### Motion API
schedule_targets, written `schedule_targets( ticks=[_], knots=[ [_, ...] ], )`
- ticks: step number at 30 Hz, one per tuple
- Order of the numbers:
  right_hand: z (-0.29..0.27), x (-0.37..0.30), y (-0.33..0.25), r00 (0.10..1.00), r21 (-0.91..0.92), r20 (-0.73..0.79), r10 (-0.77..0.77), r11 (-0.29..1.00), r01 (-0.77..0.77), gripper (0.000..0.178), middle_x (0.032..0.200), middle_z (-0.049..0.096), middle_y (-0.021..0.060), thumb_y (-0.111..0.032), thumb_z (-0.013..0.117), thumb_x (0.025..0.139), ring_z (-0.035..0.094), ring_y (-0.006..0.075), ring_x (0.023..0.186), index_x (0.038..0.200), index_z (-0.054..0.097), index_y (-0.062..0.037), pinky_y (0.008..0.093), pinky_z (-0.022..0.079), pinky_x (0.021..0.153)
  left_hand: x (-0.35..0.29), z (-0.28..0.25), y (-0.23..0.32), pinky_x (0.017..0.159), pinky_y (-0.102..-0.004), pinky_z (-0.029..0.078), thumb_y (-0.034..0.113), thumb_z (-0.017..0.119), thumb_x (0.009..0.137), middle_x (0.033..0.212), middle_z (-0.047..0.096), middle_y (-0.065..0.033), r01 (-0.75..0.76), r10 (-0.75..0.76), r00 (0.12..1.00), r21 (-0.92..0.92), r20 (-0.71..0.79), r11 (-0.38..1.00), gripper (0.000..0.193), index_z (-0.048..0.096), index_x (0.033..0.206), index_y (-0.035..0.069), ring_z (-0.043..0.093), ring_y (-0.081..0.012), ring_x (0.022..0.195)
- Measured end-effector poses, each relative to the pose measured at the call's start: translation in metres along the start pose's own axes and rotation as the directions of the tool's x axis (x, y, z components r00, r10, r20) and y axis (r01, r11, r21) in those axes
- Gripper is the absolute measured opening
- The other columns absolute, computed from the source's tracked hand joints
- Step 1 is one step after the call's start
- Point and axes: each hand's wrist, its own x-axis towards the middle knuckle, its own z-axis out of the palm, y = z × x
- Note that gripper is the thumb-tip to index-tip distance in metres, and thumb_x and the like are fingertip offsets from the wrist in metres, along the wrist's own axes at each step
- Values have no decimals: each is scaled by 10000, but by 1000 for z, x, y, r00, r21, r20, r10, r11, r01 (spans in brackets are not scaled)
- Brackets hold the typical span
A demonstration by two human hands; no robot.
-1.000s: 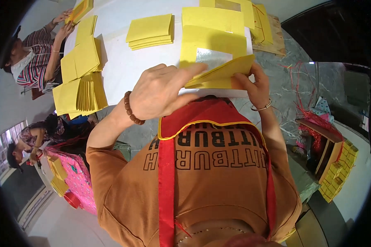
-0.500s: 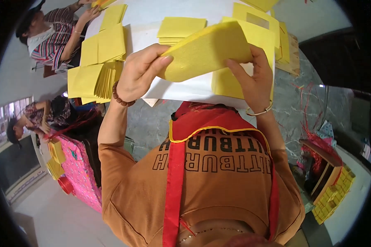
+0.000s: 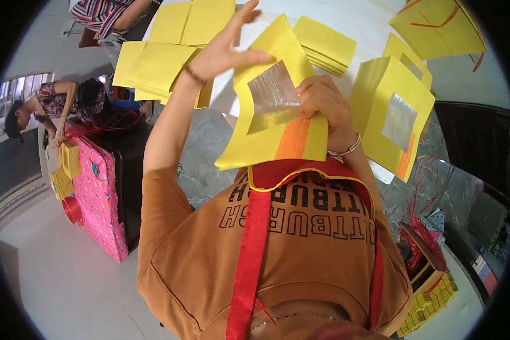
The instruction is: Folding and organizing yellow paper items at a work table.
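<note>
My right hand (image 3: 327,107) is closed on the right edge of a yellow bag (image 3: 300,51), its fingers next to the clear window. The bag is unfolded and tilted, with an orange strip below the window. At the bag's upper left, my left hand (image 3: 226,51) has its fingers spread, and the thumb reaches over the bag's edge; whether it touches is unclear. To the right on the white table (image 3: 351,11) stands another yellow bag (image 3: 374,102) with a similar window and orange strip. Flat yellow bags (image 3: 326,45) lie stacked beyond the held one.
More stacked yellow pieces (image 3: 158,65) cover the table's left side. A bag with red cords (image 3: 439,28) is at the far right. At left, a co-worker (image 3: 51,107) bends over beside a pink patterned cloth (image 3: 99,192). A box with red strands (image 3: 422,249) stands at my lower right.
Both hands held the yellow bag folded lengthwise; now it is turned and opened out, showing its window. My left hand has let go and spread. The view has swung to the right.
</note>
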Motion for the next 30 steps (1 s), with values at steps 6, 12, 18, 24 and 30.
schedule_targets(
  ticks=[6,12,18,24,30],
  knots=[
    [6,-2,28,999,208,30,-35,978,28,234,798,555,62,-115,689,651,541,268,853,678,459,-78,347,437,735,10,-17,-53,821,-221,457,136,673,766,1094,582,-78,550,-180,815,-636,551,542,596,388,1275,14,579,-117,948],
    [21,-44,42,756,936,-308,578,328,131,651,1399,276,106,-432,466,877,310,307,1264,1403,168,-190,437,280,1031,-8,-9,-57,849,-260,454,71,629,793,1108,582,-60,403,-323,914,-652,247,643,449,460,1206,13,563,-127,987],
    [56,-65,64,597,445,-398,696,716,-539,670,1228,456,113,-128,647,785,470,177,1087,1334,272,-47,307,412,857,-42,28,-83,843,-275,456,44,629,796,1106,577,-57,354,-429,893,-798,134,487,431,468,1196,30,546,-132,1006],
    [67,-91,90,435,549,-463,772,635,-544,249,951,596,29,-55,642,782,548,110,875,1013,569,1,235,448,749,-58,42,-93,787,-253,464,35,636,788,1011,597,-45,464,-475,871,-517,121,719,376,491,1134,12,565,-118,888],
    [62,-103,96,681,136,-429,593,788,-600,360,1001,587,26,-60,689,743,541,110,896,1081,568,-36,238,444,784,-76,69,-118,734,-239,475,-45,622,761,847,578,-26,408,-480,874,-657,79,634,186,478,842,39,551,-95,791]
  ],
)
